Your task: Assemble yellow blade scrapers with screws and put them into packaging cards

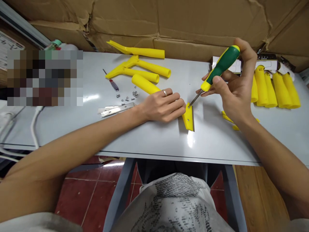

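Bright light washes the tabletop [149,141], glaring white on the body side between left hand [166,107] and right hand [235,90], and left of both. Soft shadow lies beside the right hand. I see both hands crisply; far to their left, coarse mosaic [45,78] blots everything out.

Yellow handle [146,84] lying slantwise; green-yellow screwdriver [220,68] tilted, tip at screw [188,107].

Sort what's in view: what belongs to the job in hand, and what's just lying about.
Likely belonging:
- green-and-yellow screwdriver, in the right hand
- yellow tool, in the left hand
- loose fasteners
- metal strips
- yellow handles

Seemingly lying about:
- small screwdriver
- white cable
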`<control>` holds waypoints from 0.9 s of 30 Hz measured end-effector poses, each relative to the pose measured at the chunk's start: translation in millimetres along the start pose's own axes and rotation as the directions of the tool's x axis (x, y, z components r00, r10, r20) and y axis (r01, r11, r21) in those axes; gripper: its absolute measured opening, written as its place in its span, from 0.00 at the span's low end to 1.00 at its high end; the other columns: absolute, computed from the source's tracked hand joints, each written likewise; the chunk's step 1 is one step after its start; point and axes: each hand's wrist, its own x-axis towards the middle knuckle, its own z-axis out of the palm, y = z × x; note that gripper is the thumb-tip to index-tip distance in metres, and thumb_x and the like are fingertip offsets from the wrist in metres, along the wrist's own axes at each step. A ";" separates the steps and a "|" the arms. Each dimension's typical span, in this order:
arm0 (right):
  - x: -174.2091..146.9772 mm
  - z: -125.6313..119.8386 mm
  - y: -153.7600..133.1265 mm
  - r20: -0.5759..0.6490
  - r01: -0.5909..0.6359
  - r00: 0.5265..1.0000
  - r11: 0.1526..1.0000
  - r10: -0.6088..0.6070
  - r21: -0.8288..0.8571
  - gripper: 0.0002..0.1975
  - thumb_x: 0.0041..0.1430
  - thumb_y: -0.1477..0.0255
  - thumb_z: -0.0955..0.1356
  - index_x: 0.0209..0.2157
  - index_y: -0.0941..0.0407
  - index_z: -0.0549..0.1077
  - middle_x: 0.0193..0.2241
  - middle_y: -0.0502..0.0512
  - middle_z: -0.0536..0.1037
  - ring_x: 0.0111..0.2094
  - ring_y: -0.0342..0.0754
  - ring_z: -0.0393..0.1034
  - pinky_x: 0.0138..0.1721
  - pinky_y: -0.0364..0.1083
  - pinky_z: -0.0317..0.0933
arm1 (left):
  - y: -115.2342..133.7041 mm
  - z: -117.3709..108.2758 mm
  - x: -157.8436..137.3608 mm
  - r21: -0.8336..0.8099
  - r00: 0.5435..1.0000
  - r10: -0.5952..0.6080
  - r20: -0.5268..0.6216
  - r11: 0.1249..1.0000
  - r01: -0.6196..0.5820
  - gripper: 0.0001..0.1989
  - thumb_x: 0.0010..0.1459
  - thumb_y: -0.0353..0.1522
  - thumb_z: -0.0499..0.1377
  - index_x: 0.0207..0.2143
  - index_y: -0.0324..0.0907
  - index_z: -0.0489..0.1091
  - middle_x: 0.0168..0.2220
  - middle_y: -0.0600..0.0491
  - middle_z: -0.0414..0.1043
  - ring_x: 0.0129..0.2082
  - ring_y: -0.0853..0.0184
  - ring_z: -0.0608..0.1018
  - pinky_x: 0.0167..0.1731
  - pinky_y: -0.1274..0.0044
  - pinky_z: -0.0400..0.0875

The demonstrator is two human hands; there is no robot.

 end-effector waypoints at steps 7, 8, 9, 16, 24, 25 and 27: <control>4.7 -2.4 -0.7 0.118 0.008 0.993 0.996 -0.018 0.085 0.34 0.68 0.46 0.75 0.71 0.23 0.63 0.69 0.47 0.68 0.49 0.50 0.83 0.57 0.63 0.87 | 1.0 2.6 -2.2 0.024 1.000 -0.012 -0.006 1.000 0.012 0.16 0.73 0.24 0.62 0.29 0.42 0.72 0.26 0.57 0.67 0.27 0.70 0.71 0.28 0.74 0.66; 4.8 -1.3 -0.7 0.111 0.032 0.993 0.995 -0.042 0.096 0.34 0.68 0.46 0.74 0.71 0.24 0.64 0.69 0.47 0.67 0.48 0.49 0.83 0.57 0.63 0.87 | 0.9 3.0 -2.6 0.024 1.000 -0.014 -0.003 1.000 0.014 0.16 0.73 0.24 0.62 0.29 0.43 0.72 0.26 0.57 0.68 0.27 0.70 0.70 0.28 0.74 0.65; 5.0 0.0 -0.1 0.102 0.051 0.993 0.993 -0.062 0.104 0.33 0.68 0.46 0.74 0.71 0.25 0.65 0.71 0.47 0.64 0.47 0.47 0.82 0.57 0.62 0.87 | 0.9 3.2 -3.0 0.023 1.000 -0.015 0.003 1.000 0.015 0.15 0.73 0.24 0.62 0.29 0.43 0.72 0.27 0.57 0.69 0.27 0.70 0.70 0.28 0.74 0.65; 13.0 2.3 15.6 -0.104 0.246 0.966 0.966 -0.237 0.082 0.40 0.61 0.39 0.77 0.70 0.32 0.68 0.73 0.48 0.56 0.40 0.41 0.81 0.49 0.58 0.89 | 0.3 2.5 -4.3 0.009 0.999 -0.010 0.031 1.000 0.010 0.16 0.74 0.25 0.62 0.30 0.42 0.70 0.29 0.56 0.68 0.29 0.71 0.70 0.29 0.74 0.64; 4.9 5.4 11.2 -0.058 0.138 0.989 0.989 -0.135 0.054 0.35 0.66 0.37 0.72 0.69 0.28 0.65 0.71 0.48 0.53 0.44 0.42 0.82 0.48 0.57 0.89 | 0.7 1.6 -2.7 -0.011 1.000 -0.017 0.016 1.000 0.017 0.17 0.74 0.24 0.61 0.29 0.41 0.71 0.29 0.56 0.68 0.29 0.70 0.70 0.29 0.74 0.63; 3.5 5.7 9.9 -0.047 0.119 0.992 0.991 -0.116 0.056 0.34 0.67 0.37 0.71 0.69 0.28 0.65 0.71 0.48 0.53 0.45 0.43 0.82 0.49 0.57 0.89 | 0.6 1.5 -2.6 -0.011 1.000 -0.015 0.015 1.000 0.015 0.17 0.74 0.24 0.61 0.29 0.41 0.71 0.28 0.56 0.68 0.29 0.70 0.70 0.28 0.74 0.63; 1.9 5.5 9.2 -0.041 0.090 0.995 0.994 -0.087 0.062 0.32 0.68 0.38 0.71 0.69 0.28 0.66 0.69 0.49 0.54 0.46 0.43 0.82 0.51 0.58 0.89 | 0.5 1.3 -2.3 -0.017 1.000 -0.012 0.010 1.000 0.012 0.16 0.74 0.24 0.62 0.29 0.41 0.72 0.28 0.56 0.69 0.29 0.70 0.70 0.28 0.74 0.64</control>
